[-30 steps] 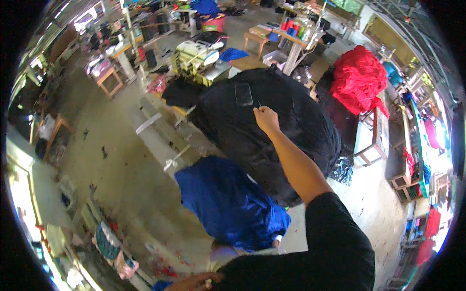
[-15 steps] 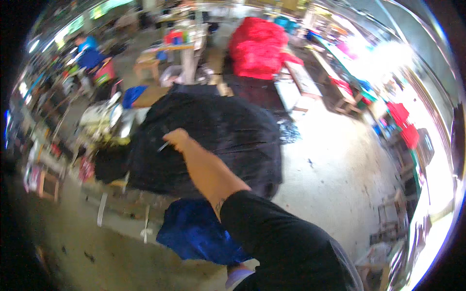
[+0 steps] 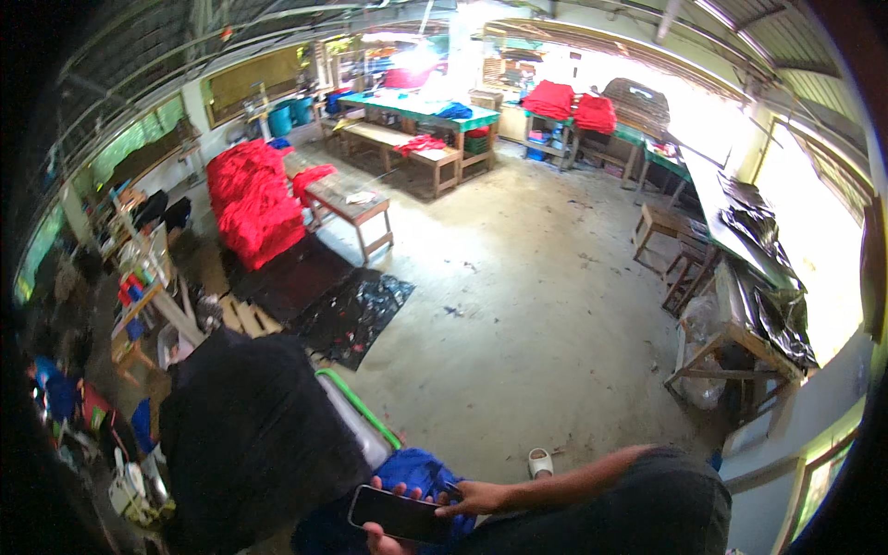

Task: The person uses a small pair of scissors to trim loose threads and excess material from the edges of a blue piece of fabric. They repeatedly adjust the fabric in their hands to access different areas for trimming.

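A smartphone (image 3: pixel 398 515) with a dark screen lies in my left hand (image 3: pixel 384 541), whose fingers wrap one long edge and whose thumb shows at the other. My right hand (image 3: pixel 479 498) reaches in from the right; a fingertip rests at the phone's right end. Its other fingers curl, and a small dark thing shows beside them, too unclear to name. Beneath the hands is blue cloth (image 3: pixel 421 469) on my lap. Left of them, a large black cloth (image 3: pixel 259 435) drapes over a work surface, beside a white tabletop with a green edge (image 3: pixel 361 412).
A sewing machine (image 3: pixel 134 490) stands at the lower left. Beyond the black cloth are a black plastic sheet (image 3: pixel 356 310), a red cloth pile (image 3: pixel 250 199) and a wooden bench (image 3: pixel 347 199). Tables line the right wall, with a wooden stool (image 3: pixel 657 227). A pale slipper (image 3: pixel 540 462) is on my foot.
The view has swung right. My right hand has left the black cloth, where it held a small metal tool, and is now at the phone. My left hand and the phone have come into view.
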Motion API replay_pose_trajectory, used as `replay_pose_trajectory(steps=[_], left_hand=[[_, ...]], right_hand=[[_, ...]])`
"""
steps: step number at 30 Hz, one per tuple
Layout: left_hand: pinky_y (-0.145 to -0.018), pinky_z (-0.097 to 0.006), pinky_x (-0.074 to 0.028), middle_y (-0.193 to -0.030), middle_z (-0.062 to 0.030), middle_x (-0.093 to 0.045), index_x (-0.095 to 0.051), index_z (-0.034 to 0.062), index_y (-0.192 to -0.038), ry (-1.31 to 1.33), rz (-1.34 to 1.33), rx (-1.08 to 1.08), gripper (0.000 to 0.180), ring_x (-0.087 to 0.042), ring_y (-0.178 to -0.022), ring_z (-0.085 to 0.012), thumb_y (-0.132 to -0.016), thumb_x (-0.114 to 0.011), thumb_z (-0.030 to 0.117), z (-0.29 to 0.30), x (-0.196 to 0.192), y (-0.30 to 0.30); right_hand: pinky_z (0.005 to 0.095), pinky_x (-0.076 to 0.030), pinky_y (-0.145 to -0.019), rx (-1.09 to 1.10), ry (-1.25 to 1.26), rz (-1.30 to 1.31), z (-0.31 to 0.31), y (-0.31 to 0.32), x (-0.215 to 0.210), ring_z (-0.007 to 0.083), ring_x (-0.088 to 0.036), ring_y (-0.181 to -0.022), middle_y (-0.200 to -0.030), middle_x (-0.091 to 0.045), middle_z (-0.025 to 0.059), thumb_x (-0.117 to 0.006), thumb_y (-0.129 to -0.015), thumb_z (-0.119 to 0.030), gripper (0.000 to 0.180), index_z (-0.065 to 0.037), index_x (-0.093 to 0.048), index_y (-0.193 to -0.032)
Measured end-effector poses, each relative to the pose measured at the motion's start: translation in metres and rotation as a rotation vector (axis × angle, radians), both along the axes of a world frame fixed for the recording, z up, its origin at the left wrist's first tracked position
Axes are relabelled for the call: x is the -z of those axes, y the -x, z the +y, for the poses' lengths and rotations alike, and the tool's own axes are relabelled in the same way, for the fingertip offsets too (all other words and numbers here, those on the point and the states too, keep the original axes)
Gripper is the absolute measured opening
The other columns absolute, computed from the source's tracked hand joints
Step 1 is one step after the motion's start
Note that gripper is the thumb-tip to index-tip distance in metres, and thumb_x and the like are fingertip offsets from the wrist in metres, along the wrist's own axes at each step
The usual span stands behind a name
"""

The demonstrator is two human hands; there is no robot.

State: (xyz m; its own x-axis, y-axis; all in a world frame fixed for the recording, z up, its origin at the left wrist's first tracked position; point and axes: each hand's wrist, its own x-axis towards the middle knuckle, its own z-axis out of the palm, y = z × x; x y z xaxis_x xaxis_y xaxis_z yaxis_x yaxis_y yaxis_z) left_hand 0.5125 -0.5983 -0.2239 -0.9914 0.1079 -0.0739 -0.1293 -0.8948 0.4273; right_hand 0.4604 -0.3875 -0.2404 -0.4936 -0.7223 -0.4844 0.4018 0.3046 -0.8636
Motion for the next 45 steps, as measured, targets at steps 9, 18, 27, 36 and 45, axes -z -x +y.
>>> replay_pose_trajectory(steps=[9,18,27,36,45], left_hand=[[-0.102,-0.066,-0.042,-0.113,-0.0116,-0.062,-0.038,0.0177,-0.146,0.145,-0.194,0.343,0.091,-0.062,-0.105,-0.0368,-0.074,-0.083,0.049,0.211,-0.006,0.150],[-0.093,-0.065,-0.048,-0.102,-0.0128,-0.063,-0.048,0.0145,-0.136,0.380,-0.619,0.417,0.074,-0.063,-0.096,-0.0404,-0.078,-0.079,0.047,0.185,0.098,0.227],[-0.090,-0.065,-0.048,-0.100,-0.0130,-0.063,-0.051,0.0141,-0.132,0.393,-0.993,0.380,0.068,-0.063,-0.094,-0.0407,-0.080,-0.077,0.048,0.178,0.174,0.301],[-0.084,-0.062,-0.052,-0.096,-0.0130,-0.063,-0.058,0.0127,-0.119,0.486,-0.723,0.924,0.049,-0.065,-0.088,-0.0385,-0.086,-0.073,0.046,0.245,0.204,0.611],[-0.083,-0.054,-0.057,-0.104,-0.0124,-0.065,-0.055,0.0115,-0.134,0.564,-0.652,1.086,0.054,-0.067,-0.090,-0.0326,-0.091,-0.068,0.043,0.297,0.179,0.810]], right_hand=[[0.0386,-0.054,-0.084,0.411,-0.704,0.042,0.413,0.066,0.122,0.0254,-0.065,-0.103,-0.118,-0.066,0.0125,-0.055,-0.095,-0.059,0.058,-0.014,-0.061,-0.131],[0.0464,-0.055,-0.081,0.467,-1.532,-0.123,0.764,-0.144,0.261,0.0342,-0.070,-0.096,-0.099,-0.072,0.0137,-0.046,-0.098,-0.029,0.035,-0.008,-0.068,-0.115],[0.0387,-0.042,-0.106,0.685,-0.982,-0.502,0.602,-0.026,0.260,0.0315,-0.051,-0.131,-0.144,-0.051,0.0183,-0.044,-0.098,-0.057,0.073,0.000,-0.044,-0.143],[0.0443,-0.044,-0.101,1.231,-0.861,-0.229,0.621,0.285,0.177,0.0365,-0.057,-0.120,-0.126,-0.061,0.0242,-0.041,-0.102,-0.047,0.054,-0.002,-0.058,-0.126],[0.0429,-0.050,-0.067,0.771,-1.018,-0.431,0.619,0.419,0.183,0.0281,-0.063,-0.075,-0.091,-0.068,0.0138,-0.051,-0.097,-0.053,0.052,-0.003,-0.064,-0.091]])
